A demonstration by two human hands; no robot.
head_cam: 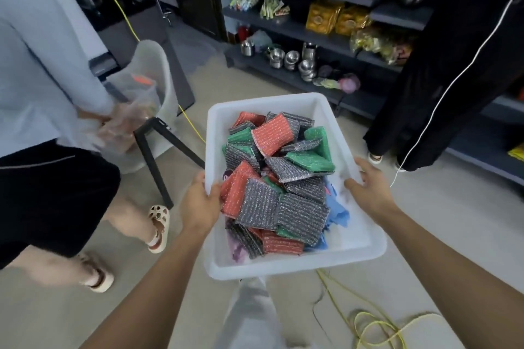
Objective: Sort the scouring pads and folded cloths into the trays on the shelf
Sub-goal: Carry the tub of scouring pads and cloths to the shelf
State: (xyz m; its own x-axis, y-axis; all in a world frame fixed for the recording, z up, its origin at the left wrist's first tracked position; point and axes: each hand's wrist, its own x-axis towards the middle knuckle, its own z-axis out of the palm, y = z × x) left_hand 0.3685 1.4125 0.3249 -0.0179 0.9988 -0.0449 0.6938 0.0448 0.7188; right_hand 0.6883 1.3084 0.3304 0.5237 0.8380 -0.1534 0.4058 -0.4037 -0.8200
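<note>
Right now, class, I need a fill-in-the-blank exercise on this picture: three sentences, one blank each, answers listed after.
1. The scouring pads lie heaped in a white ____.
2. The left hand and the right hand each hold a ____ of the bin.
3. The cable coiled on the floor is ____.

Answers: bin; side; yellow

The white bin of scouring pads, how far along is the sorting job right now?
Nothing looks sorted yet. The white bin is full of scouring pads, with blue cloth underneath. In hand: the left hand grips its left rim and the right hand holds the right rim, carrying it. Left: reaching the shelf and sorting everything into trays.
</note>
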